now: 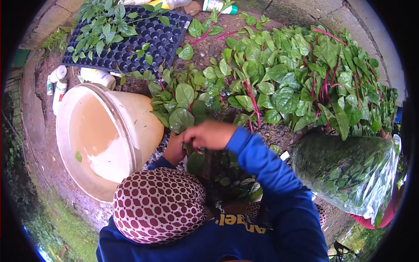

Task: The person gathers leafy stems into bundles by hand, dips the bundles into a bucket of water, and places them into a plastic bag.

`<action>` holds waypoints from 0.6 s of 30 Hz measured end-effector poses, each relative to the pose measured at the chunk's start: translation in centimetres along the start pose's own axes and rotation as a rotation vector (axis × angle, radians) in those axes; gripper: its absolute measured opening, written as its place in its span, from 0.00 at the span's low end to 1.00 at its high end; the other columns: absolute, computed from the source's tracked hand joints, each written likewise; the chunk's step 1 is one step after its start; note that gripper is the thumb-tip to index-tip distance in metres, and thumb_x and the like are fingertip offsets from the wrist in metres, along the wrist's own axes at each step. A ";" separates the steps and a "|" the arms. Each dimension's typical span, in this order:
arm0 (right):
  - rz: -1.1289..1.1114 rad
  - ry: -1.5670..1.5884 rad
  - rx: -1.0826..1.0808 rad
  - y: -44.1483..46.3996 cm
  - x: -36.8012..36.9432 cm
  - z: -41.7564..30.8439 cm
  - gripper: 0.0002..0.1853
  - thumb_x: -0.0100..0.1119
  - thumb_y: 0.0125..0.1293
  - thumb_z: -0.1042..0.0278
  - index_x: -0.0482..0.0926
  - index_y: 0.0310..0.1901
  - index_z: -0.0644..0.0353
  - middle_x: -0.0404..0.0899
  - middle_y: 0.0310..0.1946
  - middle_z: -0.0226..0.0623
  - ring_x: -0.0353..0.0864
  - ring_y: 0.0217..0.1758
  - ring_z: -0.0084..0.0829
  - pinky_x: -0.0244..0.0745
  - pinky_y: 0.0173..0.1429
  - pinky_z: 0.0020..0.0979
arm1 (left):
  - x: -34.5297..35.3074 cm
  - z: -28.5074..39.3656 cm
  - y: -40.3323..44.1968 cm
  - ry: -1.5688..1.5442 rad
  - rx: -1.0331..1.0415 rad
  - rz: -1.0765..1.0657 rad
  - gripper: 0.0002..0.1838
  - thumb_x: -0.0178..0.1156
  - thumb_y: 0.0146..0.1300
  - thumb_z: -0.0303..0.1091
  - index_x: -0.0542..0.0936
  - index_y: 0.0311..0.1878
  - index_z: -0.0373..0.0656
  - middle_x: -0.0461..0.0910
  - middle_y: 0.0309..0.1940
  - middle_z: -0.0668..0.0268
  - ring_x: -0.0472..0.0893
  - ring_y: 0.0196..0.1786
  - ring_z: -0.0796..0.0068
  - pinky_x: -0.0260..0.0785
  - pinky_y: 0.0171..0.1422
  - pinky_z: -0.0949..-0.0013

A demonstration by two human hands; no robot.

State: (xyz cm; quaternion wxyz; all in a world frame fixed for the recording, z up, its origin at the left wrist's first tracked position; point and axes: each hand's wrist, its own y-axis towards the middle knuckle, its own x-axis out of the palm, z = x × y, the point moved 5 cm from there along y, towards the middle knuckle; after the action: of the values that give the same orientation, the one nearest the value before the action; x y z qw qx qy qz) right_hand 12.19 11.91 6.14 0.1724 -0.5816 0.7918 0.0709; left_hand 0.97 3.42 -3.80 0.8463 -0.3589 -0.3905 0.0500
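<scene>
My left hand (pixel 173 150) is closed around the stems of a bunch of Malabar spinach (pixel 181 109), its broad green leaves pointing away from me. My right hand (pixel 211 134) is closed, slightly blurred, with its fingertips against the left hand at the stem end. What those fingertips pinch is hidden. Just left of the bunch stands a large white bucket (pixel 142 120) of cloudy brownish water, one leaf floating in it. To the right lies a big heap of Malabar spinach (pixel 288 87) with red-pink stems.
A black seedling tray (pixel 157 35) bears cut greens at the back left. White bottles (pixel 59 89) lie left of it, another with a green cap (pixel 220 6) behind. A clear plastic bag (pixel 345 168) packed with leaves lies at right. My patterned knee (pixel 161 205) is beside the bucket.
</scene>
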 end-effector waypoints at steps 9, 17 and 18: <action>0.747 -0.843 0.158 14.0 -18.8 15.9 0.14 0.43 0.64 0.68 0.80 0.45 0.51 0.80 0.43 0.36 0.81 0.44 0.39 0.74 0.49 0.42 | 2.1 -0.1 0.5 0.190 0.151 0.146 0.19 0.58 0.60 0.28 0.70 0.55 0.42 0.76 0.45 0.65 0.79 0.45 0.69 0.75 0.48 0.63; 0.708 -0.776 0.273 10.2 -19.6 17.5 0.12 0.52 0.59 0.69 0.83 0.41 0.47 0.77 0.44 0.33 0.74 0.51 0.38 0.67 0.56 0.41 | 1.3 0.1 0.0 0.128 0.084 0.178 0.19 0.57 0.60 0.29 0.69 0.54 0.41 0.76 0.44 0.64 0.80 0.41 0.68 0.78 0.39 0.63; 0.813 -0.580 0.350 8.7 -20.4 16.4 0.13 0.53 0.58 0.69 0.83 0.43 0.48 0.77 0.43 0.36 0.73 0.51 0.39 0.67 0.57 0.39 | 1.1 0.0 -0.1 0.125 0.083 0.191 0.19 0.57 0.60 0.29 0.69 0.54 0.41 0.76 0.44 0.64 0.80 0.41 0.68 0.78 0.39 0.63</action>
State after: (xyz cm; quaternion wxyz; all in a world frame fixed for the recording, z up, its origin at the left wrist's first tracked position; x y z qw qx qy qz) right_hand 12.44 38.05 -2.65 0.4375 -0.1465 0.8732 0.1568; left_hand 1.71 3.73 -3.09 0.8745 -0.3617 -0.2984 0.1239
